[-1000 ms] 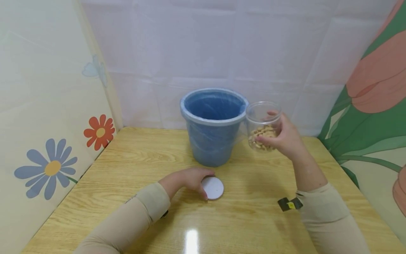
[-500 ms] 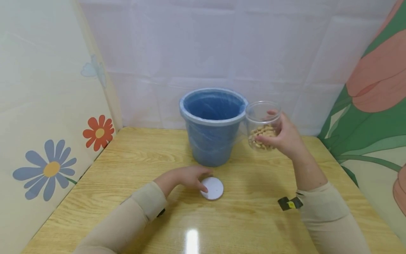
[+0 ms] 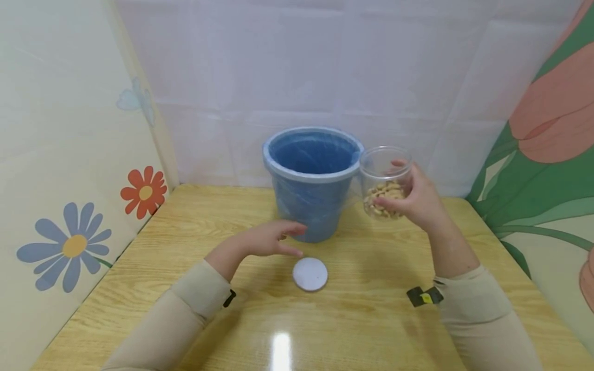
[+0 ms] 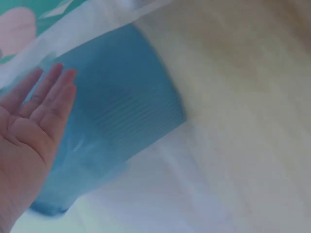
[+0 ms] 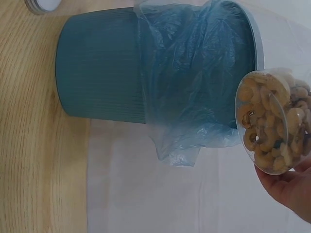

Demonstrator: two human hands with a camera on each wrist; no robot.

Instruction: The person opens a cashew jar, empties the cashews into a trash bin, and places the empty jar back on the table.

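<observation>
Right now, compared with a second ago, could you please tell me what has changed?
The left grip has let go of the white lid and moved away, toward the blue bucket and slightly to the person's left. The lid stayed on the table, the bucket stayed put, and the right grip still holds the clear jar of nuts beside the bucket.

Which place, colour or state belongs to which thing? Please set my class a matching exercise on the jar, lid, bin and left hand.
Column one
1. Jar
2. Lid
3. Bin
4. Left hand

Column two
A. Blue, with a thin plastic liner
B. Fingers apart from thumb, holding nothing
C. Held in the right hand, nuts inside
D. Lying flat on the table

Pairs: 1-C, 2-D, 3-A, 4-B
</observation>
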